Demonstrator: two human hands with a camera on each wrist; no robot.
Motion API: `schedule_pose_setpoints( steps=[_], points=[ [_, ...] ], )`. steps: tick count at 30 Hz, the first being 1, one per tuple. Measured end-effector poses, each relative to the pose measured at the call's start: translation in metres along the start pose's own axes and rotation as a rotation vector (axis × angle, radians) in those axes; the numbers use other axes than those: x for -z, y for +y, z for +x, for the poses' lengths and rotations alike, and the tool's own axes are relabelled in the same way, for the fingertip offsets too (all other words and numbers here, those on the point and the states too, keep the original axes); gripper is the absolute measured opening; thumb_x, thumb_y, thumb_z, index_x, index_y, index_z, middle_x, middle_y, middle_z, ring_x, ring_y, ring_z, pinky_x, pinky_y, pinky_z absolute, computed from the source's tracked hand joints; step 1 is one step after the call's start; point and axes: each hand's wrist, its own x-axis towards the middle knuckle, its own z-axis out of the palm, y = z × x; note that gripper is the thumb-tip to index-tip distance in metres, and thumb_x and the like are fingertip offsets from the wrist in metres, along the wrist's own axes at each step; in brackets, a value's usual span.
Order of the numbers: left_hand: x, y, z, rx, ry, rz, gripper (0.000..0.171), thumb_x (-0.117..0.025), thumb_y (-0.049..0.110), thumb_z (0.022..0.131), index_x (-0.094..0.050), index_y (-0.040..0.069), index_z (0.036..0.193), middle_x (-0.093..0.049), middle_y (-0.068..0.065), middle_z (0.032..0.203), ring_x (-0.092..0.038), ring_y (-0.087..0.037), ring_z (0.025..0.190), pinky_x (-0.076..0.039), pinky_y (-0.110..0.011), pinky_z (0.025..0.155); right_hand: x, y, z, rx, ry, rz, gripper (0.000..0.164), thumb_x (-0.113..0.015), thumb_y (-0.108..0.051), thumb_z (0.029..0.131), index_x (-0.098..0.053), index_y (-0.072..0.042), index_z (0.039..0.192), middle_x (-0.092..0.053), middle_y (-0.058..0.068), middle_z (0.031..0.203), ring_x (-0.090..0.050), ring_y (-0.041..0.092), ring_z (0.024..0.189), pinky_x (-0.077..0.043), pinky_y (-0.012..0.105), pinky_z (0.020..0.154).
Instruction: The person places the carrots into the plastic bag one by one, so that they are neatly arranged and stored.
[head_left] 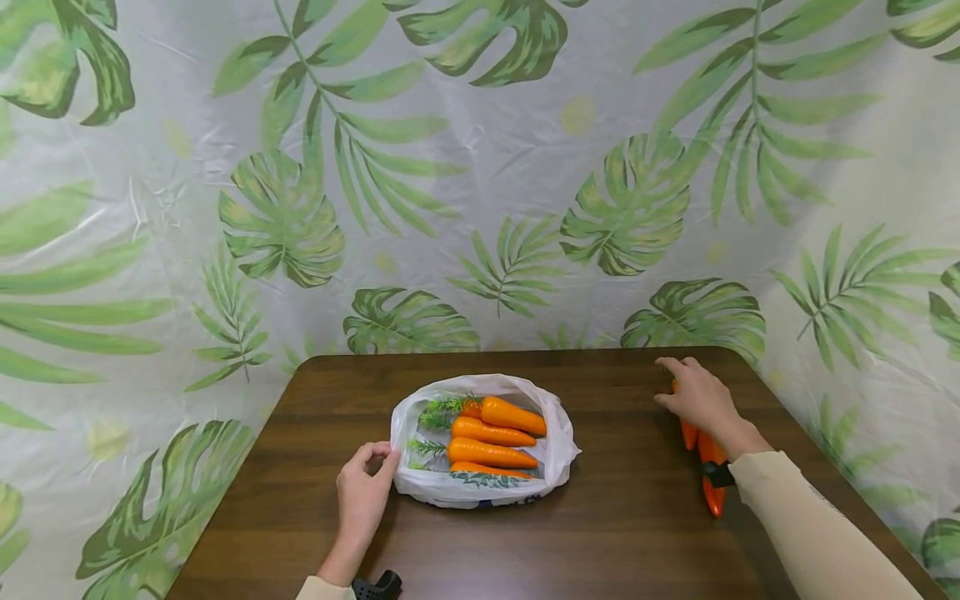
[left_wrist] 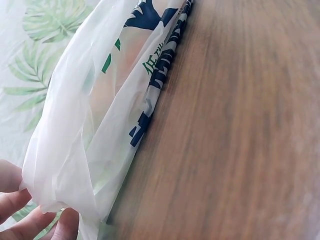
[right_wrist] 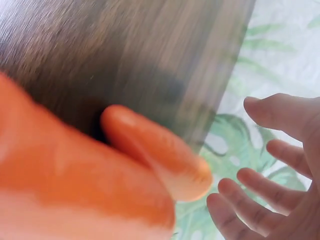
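A white plastic bag [head_left: 558,442] lies with its mouth spread wide on the table, and several orange carrots [head_left: 491,453] with green tops show inside. My left hand [head_left: 363,487] pinches the bag's left rim; in the left wrist view its fingers [left_wrist: 30,222] hold the thin film. Over at the right, my right hand [head_left: 701,398] hovers by loose carrots [head_left: 714,497], partly hidden under the hand and wrist. The right wrist view shows a large carrot [right_wrist: 75,175] close up, a smaller carrot end [right_wrist: 160,155] behind it, and spread fingers [right_wrist: 255,212] apart from both.
The dark brown wooden table [head_left: 600,533] ends just beyond the right-hand carrots. A leaf-patterned sheet [head_left: 510,192] hangs behind the table and along its sides. Bare wood separates the bag from the loose carrots.
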Motion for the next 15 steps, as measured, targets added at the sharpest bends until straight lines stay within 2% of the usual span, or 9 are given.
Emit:
schedule_pose_setpoints(
  steps=[5, 15],
  points=[
    [0.0, -0.002, 0.001, -0.005, 0.003, 0.0, 0.008, -0.079, 0.013, 0.088, -0.072, 0.009, 0.086, -0.074, -0.003, 0.1, -0.067, -0.022, 0.103, -0.05, -0.045, 0.09, -0.001, 0.01, 0.001, -0.012, -0.015, 0.014, 0.071, -0.077, -0.027, 0.089, -0.044, -0.006, 0.147, -0.045, 0.034, 0.13, -0.057, 0.048, 0.098, -0.048, 0.06, 0.071],
    [0.0, -0.002, 0.001, -0.018, 0.009, -0.001, 0.007, -0.079, 0.012, 0.088, -0.073, 0.01, 0.085, -0.074, -0.002, 0.099, -0.068, -0.022, 0.101, -0.051, -0.046, 0.088, -0.004, 0.024, 0.002, -0.028, -0.025, 0.044, 0.071, -0.079, -0.025, 0.086, -0.047, 0.003, 0.143, -0.043, 0.039, 0.129, -0.052, 0.055, 0.104, -0.043, 0.068, 0.081]
  ],
)
